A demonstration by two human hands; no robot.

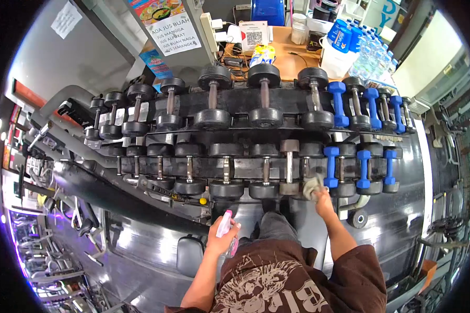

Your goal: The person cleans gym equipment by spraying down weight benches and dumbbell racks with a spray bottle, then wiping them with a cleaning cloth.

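Note:
My left hand (220, 240) is wrapped round a spray bottle with a pink top (225, 220), held low in front of my body. A crumpled pale cloth (312, 188) is in my right hand (324, 202), up against the lower row of the dumbbell rack. The cloth covers part of the front end of a black dumbbell (306, 166). Just right of it stands a blue dumbbell (330, 167), and to its left is a dumbbell with greyish-brown ends (289, 167).
An upper row holds more black dumbbells (265, 96) and blue ones. Behind the rack, a wooden table (292, 57) carries jars and water bottles (369, 55). A padded bench (190, 255) is at lower left; a small weight plate (358, 219) lies right, under the rack.

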